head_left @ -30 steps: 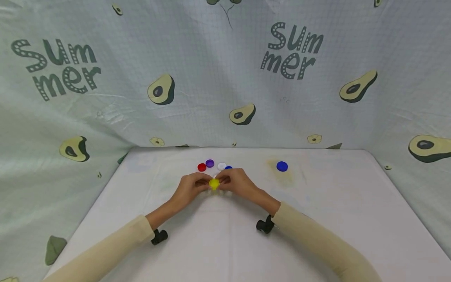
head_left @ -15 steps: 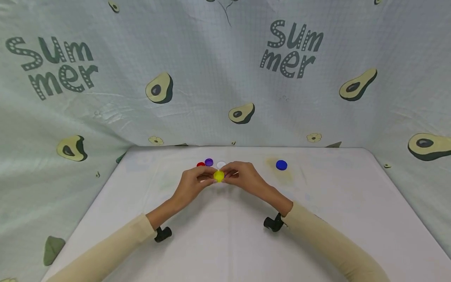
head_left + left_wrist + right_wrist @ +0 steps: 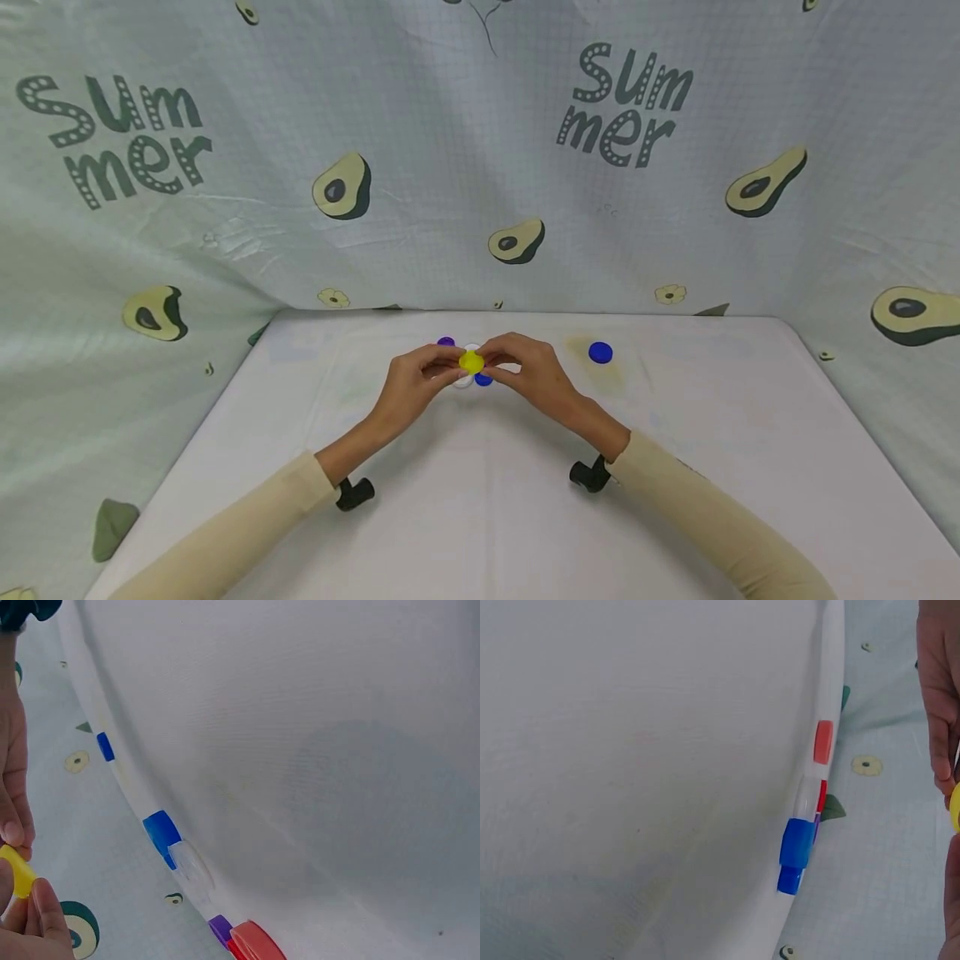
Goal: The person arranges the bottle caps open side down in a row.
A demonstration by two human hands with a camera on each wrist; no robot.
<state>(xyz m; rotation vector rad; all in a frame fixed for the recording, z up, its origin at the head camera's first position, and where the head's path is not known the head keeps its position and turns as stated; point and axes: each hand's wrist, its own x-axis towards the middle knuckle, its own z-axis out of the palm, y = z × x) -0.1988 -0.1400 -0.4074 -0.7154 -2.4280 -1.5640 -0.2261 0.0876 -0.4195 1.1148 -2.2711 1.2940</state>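
In the head view, my left hand (image 3: 408,383) and right hand (image 3: 536,379) meet over the far middle of the table, pinching a small round yellow lid-like piece (image 3: 471,362) between them. The left wrist view shows the yellow piece (image 3: 21,874) edge-on, with fingertips at both ends, held above the table. Below the hands lie a blue cap-like piece (image 3: 483,379) and a clear one (image 3: 462,382). A purple piece (image 3: 446,342) shows just beyond the left fingers. Red pieces (image 3: 823,742) are hidden in the head view but show in both wrist views.
Another blue piece (image 3: 600,352) lies apart on the right, beside a yellowish stain on the white table covering (image 3: 675,467). A patterned cloth (image 3: 427,167) hangs behind the table and along its sides.
Both hands have risen and shifted slightly right with the yellow piece. The red piece is now covered in the head view, while a blue and a clear piece show below the hands.
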